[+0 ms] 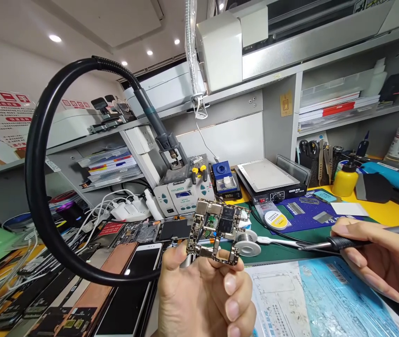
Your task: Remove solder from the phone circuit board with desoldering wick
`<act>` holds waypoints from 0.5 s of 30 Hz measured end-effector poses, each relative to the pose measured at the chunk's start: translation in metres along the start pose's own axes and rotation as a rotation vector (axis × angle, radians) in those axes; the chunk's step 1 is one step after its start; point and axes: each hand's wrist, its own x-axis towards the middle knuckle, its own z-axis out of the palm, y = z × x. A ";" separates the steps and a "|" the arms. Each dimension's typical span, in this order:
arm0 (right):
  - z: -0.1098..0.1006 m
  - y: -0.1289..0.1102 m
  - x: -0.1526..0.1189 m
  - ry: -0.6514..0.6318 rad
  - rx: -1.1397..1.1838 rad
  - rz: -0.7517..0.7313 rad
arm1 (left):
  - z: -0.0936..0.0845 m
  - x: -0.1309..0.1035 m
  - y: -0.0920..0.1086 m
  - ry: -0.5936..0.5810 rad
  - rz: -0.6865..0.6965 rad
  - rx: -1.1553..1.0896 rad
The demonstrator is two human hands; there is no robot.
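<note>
My left hand grips a phone circuit board by its lower edge, with the thumb on the left side and fingers below. The board is raised and faces me, its chips and a small green patch showing. On the right, my right hand is closed around a soldering iron, the thin tip pointing left. That tip is apart from the board. Behind the board lies a spool of solder wire, with a white stick running from it toward the iron's tip.
A black hose loops across the left side. Beyond the board stand a soldering station and a flat heating plate. Phones lie at the lower left. A blue-and-white package lies before me, and a yellow bottle stands at right.
</note>
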 end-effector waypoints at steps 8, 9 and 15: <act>-0.001 -0.004 0.003 -0.067 -0.117 0.064 | 0.000 0.000 0.000 0.009 -0.001 0.212; -0.002 -0.003 0.005 -0.069 -0.120 0.075 | -0.001 -0.001 -0.001 0.023 0.011 0.273; 0.013 -0.013 -0.007 -0.103 -0.079 0.010 | -0.010 -0.008 -0.002 0.152 0.338 0.926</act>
